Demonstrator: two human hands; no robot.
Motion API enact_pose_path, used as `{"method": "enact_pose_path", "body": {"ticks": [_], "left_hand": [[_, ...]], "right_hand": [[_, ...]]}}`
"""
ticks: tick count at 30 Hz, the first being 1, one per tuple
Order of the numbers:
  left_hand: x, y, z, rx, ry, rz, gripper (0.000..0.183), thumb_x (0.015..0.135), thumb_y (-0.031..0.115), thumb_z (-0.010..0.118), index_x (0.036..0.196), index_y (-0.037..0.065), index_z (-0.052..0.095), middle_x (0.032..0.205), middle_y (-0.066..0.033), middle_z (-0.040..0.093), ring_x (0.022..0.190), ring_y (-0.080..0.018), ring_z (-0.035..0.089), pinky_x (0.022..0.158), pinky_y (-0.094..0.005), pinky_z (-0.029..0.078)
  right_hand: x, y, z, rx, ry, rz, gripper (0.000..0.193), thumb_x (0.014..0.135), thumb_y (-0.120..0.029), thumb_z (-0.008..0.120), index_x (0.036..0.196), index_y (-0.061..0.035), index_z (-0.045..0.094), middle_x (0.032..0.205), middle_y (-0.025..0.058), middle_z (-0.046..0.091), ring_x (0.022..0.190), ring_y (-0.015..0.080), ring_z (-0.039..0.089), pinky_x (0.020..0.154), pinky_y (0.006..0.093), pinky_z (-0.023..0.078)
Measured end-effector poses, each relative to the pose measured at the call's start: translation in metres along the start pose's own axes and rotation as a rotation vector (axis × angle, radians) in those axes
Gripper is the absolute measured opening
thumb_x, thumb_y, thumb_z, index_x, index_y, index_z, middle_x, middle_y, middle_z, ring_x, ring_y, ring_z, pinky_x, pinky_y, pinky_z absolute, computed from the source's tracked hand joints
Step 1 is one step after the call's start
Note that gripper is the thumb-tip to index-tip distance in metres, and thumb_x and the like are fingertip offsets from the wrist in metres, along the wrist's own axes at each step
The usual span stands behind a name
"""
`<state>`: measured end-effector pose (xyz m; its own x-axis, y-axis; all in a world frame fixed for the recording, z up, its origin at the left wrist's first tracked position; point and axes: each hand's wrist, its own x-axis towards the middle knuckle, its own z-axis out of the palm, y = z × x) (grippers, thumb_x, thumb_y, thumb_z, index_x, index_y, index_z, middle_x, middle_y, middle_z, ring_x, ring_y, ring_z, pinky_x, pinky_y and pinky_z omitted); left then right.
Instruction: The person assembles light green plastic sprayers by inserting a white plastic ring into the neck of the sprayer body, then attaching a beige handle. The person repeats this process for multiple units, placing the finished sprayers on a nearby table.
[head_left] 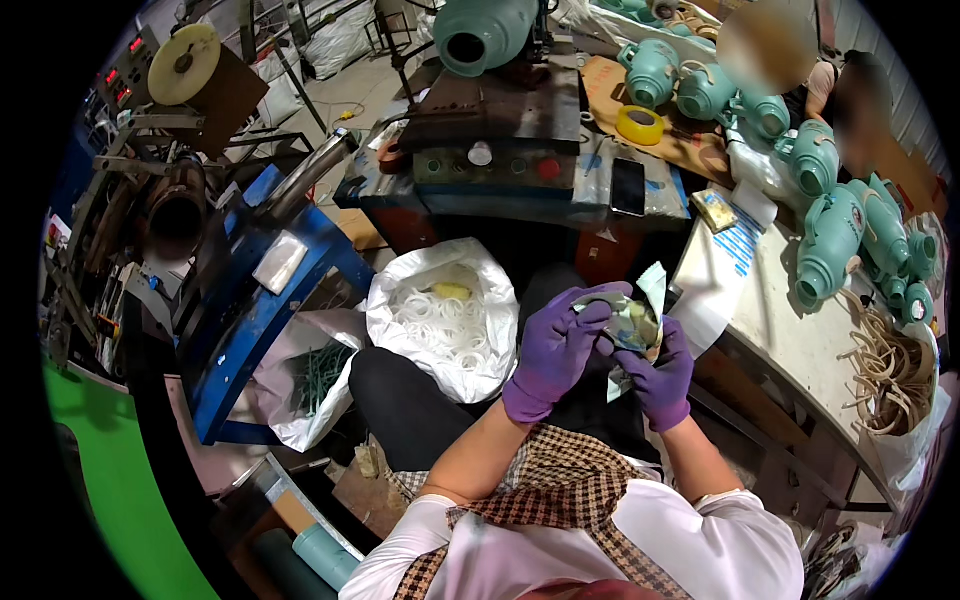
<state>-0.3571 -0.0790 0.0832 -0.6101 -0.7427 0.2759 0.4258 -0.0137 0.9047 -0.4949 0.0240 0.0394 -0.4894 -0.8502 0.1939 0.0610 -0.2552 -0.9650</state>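
My left hand (556, 348) and my right hand (656, 378), both in purple gloves, are closed around a crinkled packet (636, 322) above my lap. Pale green and yellowish patches show on its wrapper, and one pointed corner sticks up between the hands. My left fingers pinch its near left side, while the right hand grips it from below and the right. What lies inside the packet I cannot make out.
A white sack (492, 284) of white rings stands left of my knees. Ahead is a machine bench (490, 205) with a phone (628, 187). Green jug bodies (832, 240) and beige straps (890, 375) lie on the right table (775, 315). Another person (822, 92) is at far right.
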Motion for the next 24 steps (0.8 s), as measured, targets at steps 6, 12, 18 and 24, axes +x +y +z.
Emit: {"method": "enact_pose_path", "body": {"ticks": [6, 12, 18, 24], "left_hand": [[-0.010, -0.004, -0.010, -0.086, 0.102, 0.099, 0.037, 0.104, 0.026, 0.053, 0.124, -0.003, 0.063, 0.113, -0.0037, 0.069, 0.072, 0.0009, 0.057, 0.067, -0.0149, 0.046], [-0.034, 0.047, -0.004, 0.093, -0.164, 0.173, 0.045, 0.092, 0.037, 0.071, 0.113, -0.003, 0.066, 0.104, -0.0135, 0.069, 0.087, -0.0215, 0.067, 0.077, -0.0316, 0.054], [-0.083, 0.095, 0.031, 0.185, -0.112, 0.335, 0.016, 0.087, 0.020, 0.070, 0.084, 0.005, 0.071, 0.079, -0.0092, 0.063, 0.060, -0.0188, 0.057, 0.071, -0.0402, 0.056], [-0.068, 0.086, 0.013, -0.130, -0.356, 0.628, 0.015, 0.087, 0.019, 0.072, 0.079, 0.007, 0.075, 0.077, -0.0071, 0.057, 0.062, -0.0186, 0.053, 0.067, -0.0403, 0.053]], "right_hand": [[-0.004, -0.013, 0.011, 0.048, -0.288, 0.062, 0.059, 0.088, 0.002, 0.071, 0.142, 0.0016, 0.046, 0.130, 0.0054, 0.061, 0.115, 0.0118, 0.058, 0.099, 0.0274, 0.045], [-0.010, -0.048, 0.004, -0.311, -0.403, -0.355, 0.039, 0.079, -0.013, 0.080, 0.114, 0.0026, 0.069, 0.101, 0.0126, 0.074, 0.088, 0.0232, 0.072, 0.079, 0.0339, 0.057], [-0.020, -0.094, -0.004, -0.498, -0.715, -0.741, 0.019, 0.081, -0.018, 0.071, 0.096, -0.0063, 0.076, 0.090, 0.0094, 0.075, 0.079, 0.0270, 0.073, 0.071, 0.0384, 0.058], [-0.012, -0.110, 0.010, -0.421, -0.704, -0.750, 0.019, 0.081, -0.016, 0.070, 0.098, -0.0080, 0.075, 0.094, 0.0078, 0.075, 0.083, 0.0251, 0.073, 0.075, 0.0386, 0.058]]}}
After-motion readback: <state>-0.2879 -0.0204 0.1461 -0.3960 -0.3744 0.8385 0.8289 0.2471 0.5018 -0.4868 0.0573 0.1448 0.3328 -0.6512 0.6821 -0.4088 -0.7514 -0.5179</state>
